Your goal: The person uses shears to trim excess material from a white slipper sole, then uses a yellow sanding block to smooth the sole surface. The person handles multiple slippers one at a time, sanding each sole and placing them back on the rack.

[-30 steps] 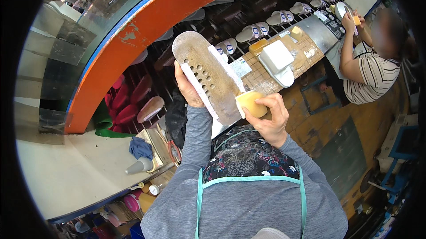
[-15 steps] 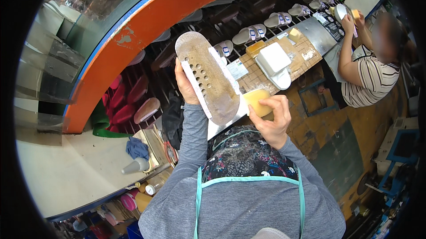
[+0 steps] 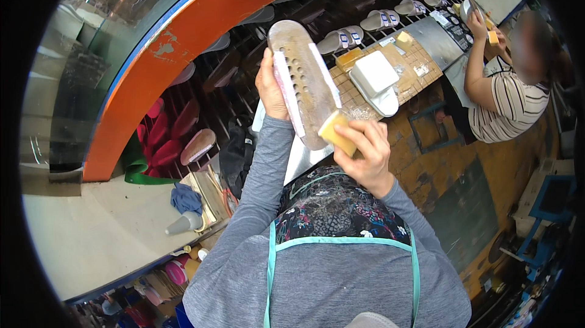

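Note:
My left hand point(image 3: 270, 89) is closed round the left edge of a brown, foot-shaped shoe last point(image 3: 312, 93), held up with its flat face toward me. Rows of round holes run down that face, and pale strips of upper material line both long sides. Pinched in my right hand point(image 3: 372, 154) is a yellow sponge point(image 3: 337, 132), close against the lower right end of the last. Its exact contact with the last is hard to make out. My left palm is hidden behind the last.
A white lidded tub point(image 3: 373, 73) stands on the tiled bench point(image 3: 420, 71) ahead, beside yellow sponge blocks point(image 3: 350, 59). Pale sandals point(image 3: 381, 20) line a rack behind. An orange curved machine edge point(image 3: 161, 51) rises at left. A co-worker point(image 3: 512, 99) works at right.
The last has shifted up and to the right and turned more upright. My right hand has brought the sponge leftward and up, over the last's lower right end.

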The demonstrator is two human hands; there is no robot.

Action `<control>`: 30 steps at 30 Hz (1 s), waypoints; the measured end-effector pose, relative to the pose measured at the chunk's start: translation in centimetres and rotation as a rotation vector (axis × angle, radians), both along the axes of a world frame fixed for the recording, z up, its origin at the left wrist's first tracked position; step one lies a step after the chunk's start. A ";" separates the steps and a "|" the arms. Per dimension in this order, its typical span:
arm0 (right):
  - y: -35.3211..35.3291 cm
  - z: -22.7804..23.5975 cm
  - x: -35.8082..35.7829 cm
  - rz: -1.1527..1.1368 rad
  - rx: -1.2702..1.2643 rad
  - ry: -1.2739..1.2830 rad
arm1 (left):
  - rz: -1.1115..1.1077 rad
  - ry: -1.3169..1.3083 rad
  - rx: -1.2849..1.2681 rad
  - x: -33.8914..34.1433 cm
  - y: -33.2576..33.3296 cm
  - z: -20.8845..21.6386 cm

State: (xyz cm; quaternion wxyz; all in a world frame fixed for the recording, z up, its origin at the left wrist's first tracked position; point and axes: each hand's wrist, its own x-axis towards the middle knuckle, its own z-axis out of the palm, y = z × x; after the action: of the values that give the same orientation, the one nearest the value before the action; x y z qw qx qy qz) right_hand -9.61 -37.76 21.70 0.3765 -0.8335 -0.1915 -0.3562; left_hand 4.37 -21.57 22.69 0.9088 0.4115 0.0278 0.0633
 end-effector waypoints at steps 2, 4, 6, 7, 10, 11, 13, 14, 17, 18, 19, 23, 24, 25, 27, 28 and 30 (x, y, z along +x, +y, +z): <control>0.1 -0.8 -0.8 0.032 0.061 0.055 | 0.089 -0.006 -0.005 0.2 0.9 -0.4; 0.4 -1.3 -0.9 0.029 0.151 0.065 | 0.148 -0.001 -0.003 0.1 1.5 -0.9; 1.1 -1.6 -0.4 0.149 0.124 -0.011 | 0.191 -0.012 0.007 0.0 1.7 -1.2; 1.5 -1.6 -0.1 0.207 0.105 -0.024 | 0.212 -0.014 0.008 0.1 1.8 -1.4; 2.4 -1.8 0.6 0.321 0.067 -0.010 | 0.256 -0.050 -0.003 0.3 3.2 -1.6; 2.4 -1.7 0.8 0.325 0.088 0.004 | 0.238 0.011 -0.011 0.4 3.9 -1.6; 2.5 -1.6 1.6 0.279 0.198 -0.002 | 0.192 0.094 -0.024 0.4 5.4 -1.7; 2.8 -1.5 2.0 0.282 0.211 -0.018 | 0.147 0.097 -0.032 0.5 5.8 -1.8; 3.7 -0.9 4.6 0.392 -0.038 -0.114 | 0.051 0.068 0.122 -0.3 5.7 -2.5; 4.0 -0.6 5.6 0.408 -0.060 -0.119 | -0.030 0.081 0.124 -0.8 5.7 -2.7; 4.3 -0.3 6.9 0.381 -0.040 -0.152 | -0.105 0.123 0.134 -1.4 5.8 -2.9; 5.1 1.0 12.6 0.287 0.054 -0.233 | -0.126 0.073 0.099 -2.6 5.3 -3.7; 5.2 1.2 14.0 0.253 0.066 -0.234 | -0.191 0.082 0.127 -3.0 5.9 -4.0; 5.3 1.3 15.2 0.225 0.085 -0.242 | -0.174 0.085 0.149 -3.2 6.0 -4.3; 5.4 1.2 17.3 0.089 0.055 -0.184 | -0.176 0.097 0.169 -3.3 6.7 -5.4; 5.3 1.0 18.1 0.044 0.061 -0.168 | -0.123 0.116 0.150 -3.1 7.3 -6.1; 5.2 -0.1 18.6 0.025 0.198 -0.064 | -0.004 0.146 0.109 -2.4 9.1 -8.2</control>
State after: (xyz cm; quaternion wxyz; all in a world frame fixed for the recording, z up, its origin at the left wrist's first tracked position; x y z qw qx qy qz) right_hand 9.01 -32.58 21.59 0.4553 -0.7778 -0.1778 -0.3951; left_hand 1.97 -12.49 14.53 0.8808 0.4638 0.0899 0.0328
